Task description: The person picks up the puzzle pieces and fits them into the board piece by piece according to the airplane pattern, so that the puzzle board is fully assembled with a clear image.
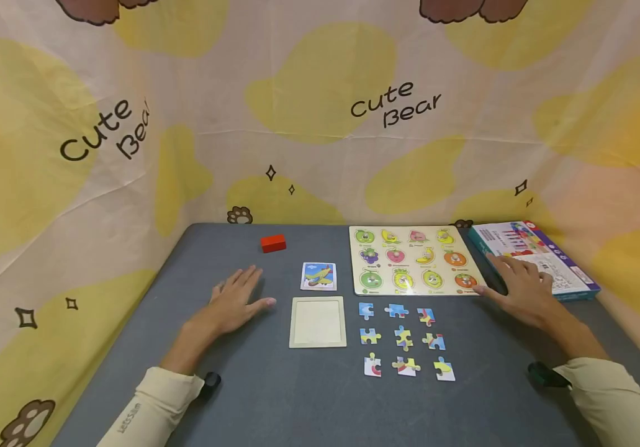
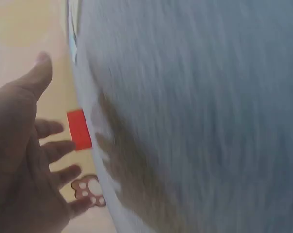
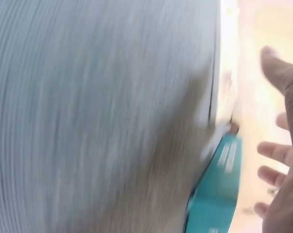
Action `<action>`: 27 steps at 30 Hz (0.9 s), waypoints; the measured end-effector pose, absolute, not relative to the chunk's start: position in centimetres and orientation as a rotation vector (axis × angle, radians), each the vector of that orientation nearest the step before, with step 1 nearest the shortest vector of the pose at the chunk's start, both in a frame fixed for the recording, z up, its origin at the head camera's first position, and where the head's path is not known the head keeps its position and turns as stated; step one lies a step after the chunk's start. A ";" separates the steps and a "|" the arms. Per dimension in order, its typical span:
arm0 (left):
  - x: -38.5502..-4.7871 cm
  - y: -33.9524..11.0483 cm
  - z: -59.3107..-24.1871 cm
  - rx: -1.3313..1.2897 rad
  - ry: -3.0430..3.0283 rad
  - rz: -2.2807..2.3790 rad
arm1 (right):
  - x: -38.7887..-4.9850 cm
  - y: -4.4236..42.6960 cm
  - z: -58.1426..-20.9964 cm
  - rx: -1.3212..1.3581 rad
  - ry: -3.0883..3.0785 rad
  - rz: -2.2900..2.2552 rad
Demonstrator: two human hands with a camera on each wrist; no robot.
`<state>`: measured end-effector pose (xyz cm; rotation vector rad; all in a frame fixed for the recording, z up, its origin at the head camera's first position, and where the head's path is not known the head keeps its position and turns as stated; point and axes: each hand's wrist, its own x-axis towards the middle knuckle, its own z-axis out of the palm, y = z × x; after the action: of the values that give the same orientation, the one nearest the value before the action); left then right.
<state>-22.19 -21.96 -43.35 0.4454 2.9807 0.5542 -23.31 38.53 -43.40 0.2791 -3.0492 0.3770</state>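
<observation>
My left hand hovers over the grey table with fingers spread, left of the square wooden puzzle tray and holding nothing. In the left wrist view its fingers are relaxed and apart. My right hand, also with loose fingers and nothing held, is near the right edge of the fruit board and the teal-sided box. Several jigsaw pieces lie spread in rows right of the tray. Behind the tray lies a small airplane picture card.
A red block sits at the table's back left. Patterned cloth hangs behind and beside the grey table. The fruit board and box stand along the back right. Both wrist views are blurred.
</observation>
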 end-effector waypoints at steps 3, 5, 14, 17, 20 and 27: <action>-21.8 -20.7 -43.3 0.503 2.915 0.626 | -23.2 36.4 -43.3 0.340 -3.013 0.396; -21.5 -19.9 -43.3 0.532 2.874 0.658 | -23.2 34.8 -43.2 0.381 -2.995 0.415; -20.7 -17.2 -43.1 0.668 2.735 0.685 | -23.1 28.1 -42.8 0.580 -2.965 0.480; -20.5 -17.0 -43.1 0.633 2.706 0.677 | -23.0 26.1 -42.8 0.657 -2.964 0.510; -20.3 -16.8 -43.0 0.601 2.688 0.662 | -22.9 24.3 -43.0 0.722 -2.974 0.553; -20.2 -16.3 -42.6 0.536 2.687 0.639 | -22.7 21.2 -43.5 0.849 -2.991 0.584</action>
<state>-20.18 -16.34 -42.55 0.5361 2.6874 0.6390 -22.68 21.24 -43.50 0.8486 -2.9907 0.5844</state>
